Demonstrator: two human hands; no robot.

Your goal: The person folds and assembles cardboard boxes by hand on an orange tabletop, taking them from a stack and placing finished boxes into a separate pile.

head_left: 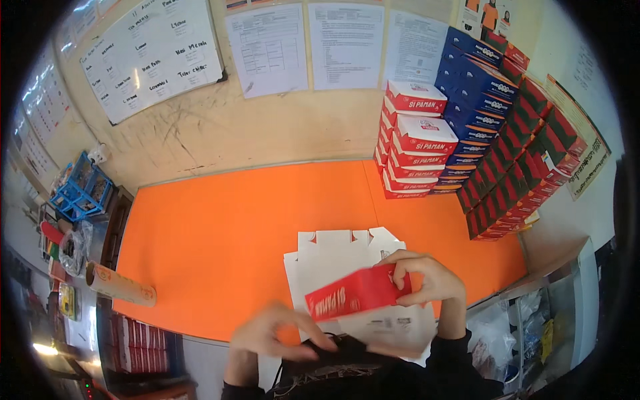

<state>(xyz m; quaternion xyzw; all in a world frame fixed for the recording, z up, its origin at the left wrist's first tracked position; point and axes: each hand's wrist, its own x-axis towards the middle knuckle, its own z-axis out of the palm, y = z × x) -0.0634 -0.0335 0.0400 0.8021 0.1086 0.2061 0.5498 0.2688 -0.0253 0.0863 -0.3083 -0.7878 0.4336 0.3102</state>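
My right hand (432,279) pinches the edge of a red and white cardboard food box (353,293), with its thumb and fingers closed on the red side panel. The box is partly folded and tilted; its white panel hangs lower, toward my body. Slightly blurred, my left hand (277,333) is just left of the box with its fingers apart and nothing in them. Under the box, flat white box blanks (333,250) lie in a loose stack on the orange table (213,247).
Folded red and white boxes (421,137) stand piled at the back right, beside stacks of blue boxes (477,100) and dark red-edged boxes (527,160). A cardboard tube (121,285) lies at the left edge, below a blue basket (81,188). Plastic bags (493,343) fill a right-hand shelf.
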